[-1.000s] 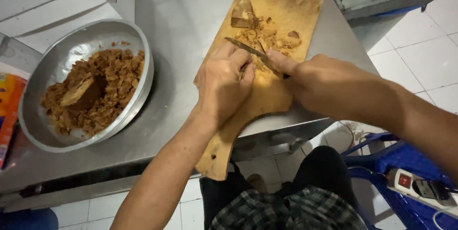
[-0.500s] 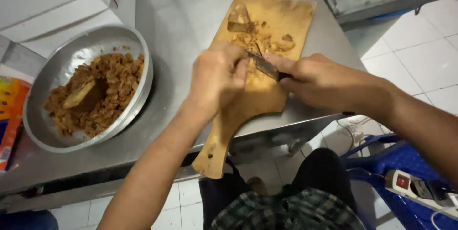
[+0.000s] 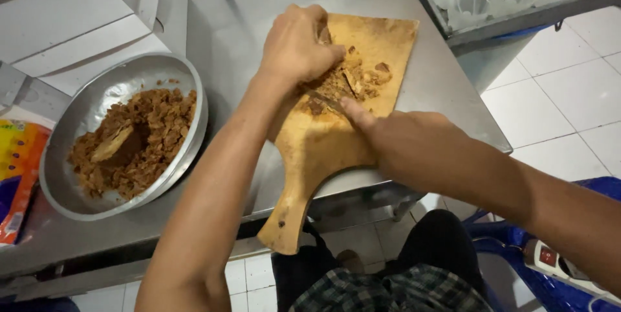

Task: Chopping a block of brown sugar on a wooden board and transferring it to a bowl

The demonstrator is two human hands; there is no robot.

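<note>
Pressing left hand (image 3: 299, 46) further up board (image 3: 388, 46) — knife (image 3: 326, 100) follows.

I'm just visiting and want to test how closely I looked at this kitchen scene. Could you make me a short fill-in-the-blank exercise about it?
1. The left hand presses on brown food lying on a wooden ____ with a handle.
2. The right hand holds a ____ over the chopped pieces.
3. The round metal bowl of brown crumbled food sits to the ____ of the board.
4. Everything rests on a ____ counter.

Missing words: cutting board; knife; left; metal
</note>
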